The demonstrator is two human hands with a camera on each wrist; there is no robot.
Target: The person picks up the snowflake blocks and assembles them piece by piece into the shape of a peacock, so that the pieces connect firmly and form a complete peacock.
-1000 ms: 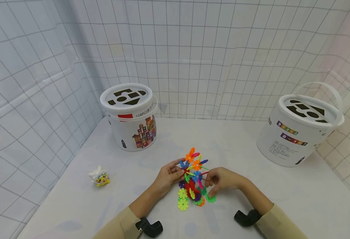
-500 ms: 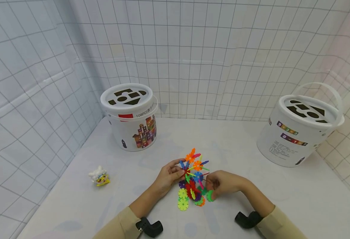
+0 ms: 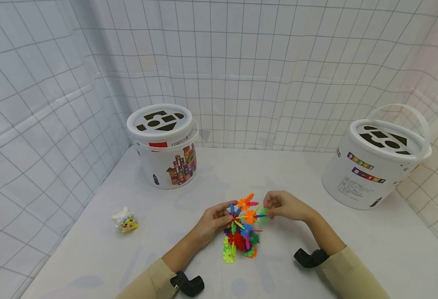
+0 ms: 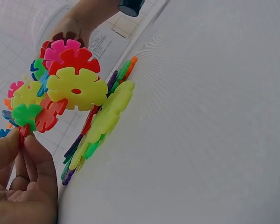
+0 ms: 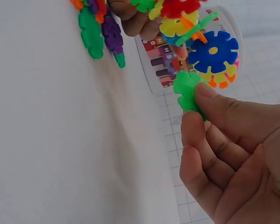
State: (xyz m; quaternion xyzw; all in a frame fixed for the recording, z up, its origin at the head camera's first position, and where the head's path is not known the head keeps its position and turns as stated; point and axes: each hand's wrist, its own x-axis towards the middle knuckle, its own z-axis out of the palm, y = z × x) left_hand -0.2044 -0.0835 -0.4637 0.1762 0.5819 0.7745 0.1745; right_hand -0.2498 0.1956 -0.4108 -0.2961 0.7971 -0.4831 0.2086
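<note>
Green notched disc (image 5: 185, 88) is pinched by the right hand (image 3: 284, 205), near the blue disc (image 5: 225, 58) of the flower-disc assembly (image 3: 239, 240); left hand (image 3: 208, 223) pinches its red disc (image 4: 24, 132). Recommended: align slot to slot, press without twisting.

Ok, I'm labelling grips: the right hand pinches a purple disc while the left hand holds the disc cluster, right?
Wrong colour: the right wrist view shows the right hand pinching a green disc. The left hand does hold the disc cluster.
</note>
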